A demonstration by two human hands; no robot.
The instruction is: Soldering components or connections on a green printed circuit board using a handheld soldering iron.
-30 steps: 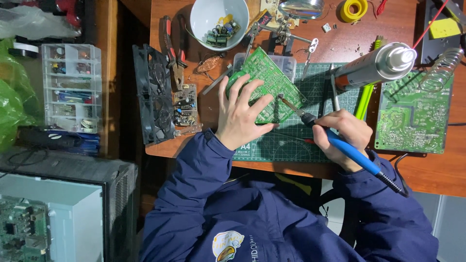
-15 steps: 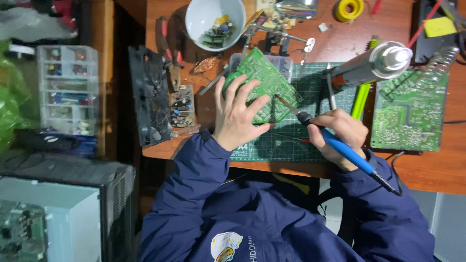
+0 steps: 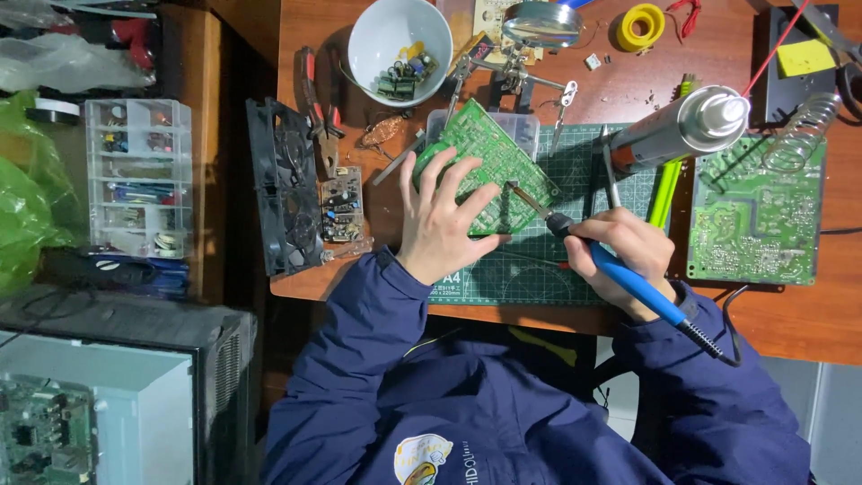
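The green circuit board (image 3: 489,166), judged light, stiff and fragile, was pinned on the cutting mat (image 3: 539,260) by the left hand (image 3: 442,224), fingers spread. The soldering iron (image 3: 620,269) was gripped in the right hand (image 3: 624,256), fingers closed on its blue handle.

Left hand (image 3: 442,223) covers part of green circuit board (image 3: 489,162). Bowl (image 3: 400,38) contents too small to identify. Yellow pad (image 3: 805,57) holder cut off at frame top.

Even overhead light, sharp focus, soft shadows, dim left edge
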